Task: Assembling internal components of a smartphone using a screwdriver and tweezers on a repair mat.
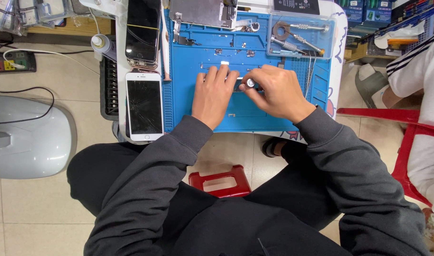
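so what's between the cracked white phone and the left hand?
In the head view, only bare blue mat lies between the white phone and the left hand.

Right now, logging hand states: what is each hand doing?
Left hand: fingers flat, pressing down on the blue mat; holds nothing visible.
Right hand: closed on a small screwdriver.

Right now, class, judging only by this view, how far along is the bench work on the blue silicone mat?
Done: a bare metal phone frame lies opened up at the blue silicone mat's far edge. In hand: the left hand steadies a small part while the right hand turns a silver-capped screwdriver. Left: the white cracked-screen phone lies apart.
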